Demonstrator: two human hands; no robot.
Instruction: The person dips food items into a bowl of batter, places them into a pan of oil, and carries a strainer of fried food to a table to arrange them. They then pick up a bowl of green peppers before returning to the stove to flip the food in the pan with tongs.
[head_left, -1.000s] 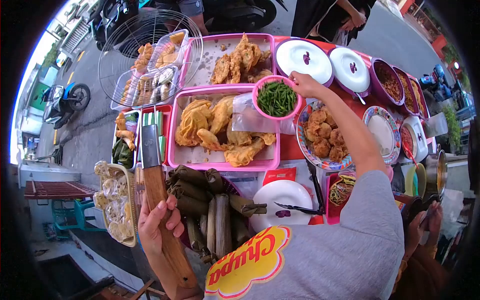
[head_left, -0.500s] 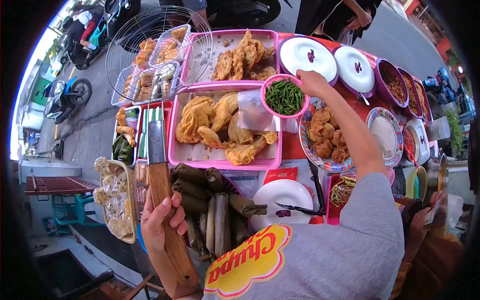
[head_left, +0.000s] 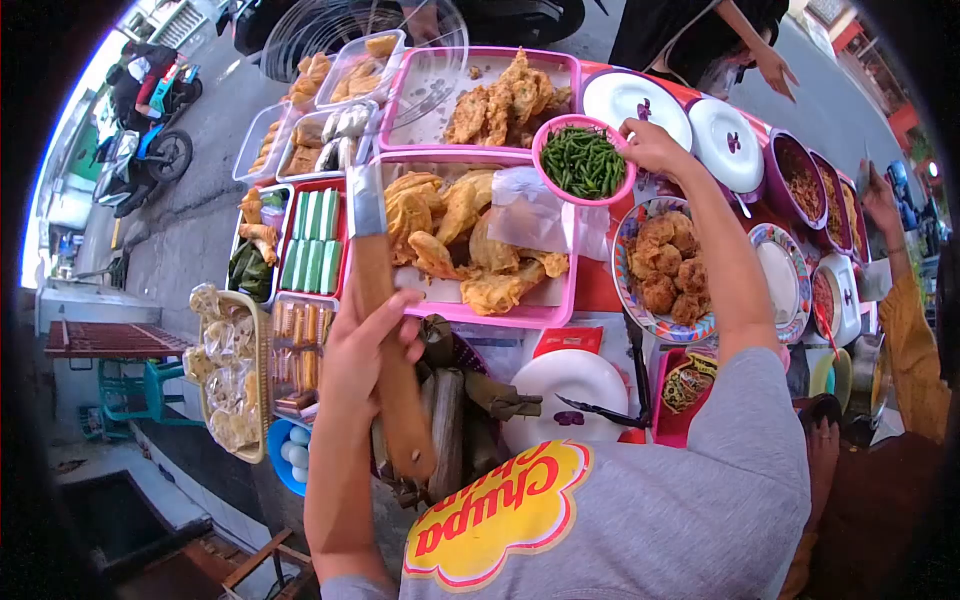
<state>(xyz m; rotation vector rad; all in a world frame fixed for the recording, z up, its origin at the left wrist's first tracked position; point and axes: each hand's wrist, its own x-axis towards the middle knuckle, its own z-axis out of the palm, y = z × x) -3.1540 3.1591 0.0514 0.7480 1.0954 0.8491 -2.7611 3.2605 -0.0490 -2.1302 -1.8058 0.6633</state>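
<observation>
My left hand (head_left: 365, 340) is closed around the wooden handle (head_left: 400, 400) of a wire skimmer. Its round wire basket (head_left: 440, 75), smeared by motion, hangs over the far-left food containers. With fingers at the rim, my right hand (head_left: 655, 150) grips a pink bowl (head_left: 630, 180) of green chillies (head_left: 583, 162). That bowl is at the right edge of a pink tray (head_left: 450, 315) of large fried pieces (head_left: 500, 285), near a clear plastic sheet (head_left: 530, 205). Below my right forearm stands a patterned plate of round fritters (head_left: 660, 260).
A second pink tray (head_left: 420, 100) holds fritters. White-lidded purple pots (head_left: 640, 105) line the far right. Nearby lie leaf-wrapped rolls (head_left: 445, 420), a white plate (head_left: 540, 385) and black tongs (head_left: 605, 415). Other people's hands show at the far side (head_left: 775, 70) and right (head_left: 880, 200).
The skimmer has swung away and to the right, uncovering the green-wrapped snacks. My right hand has moved the chilli bowl slightly farther away. Another person's hand at right has risen.
</observation>
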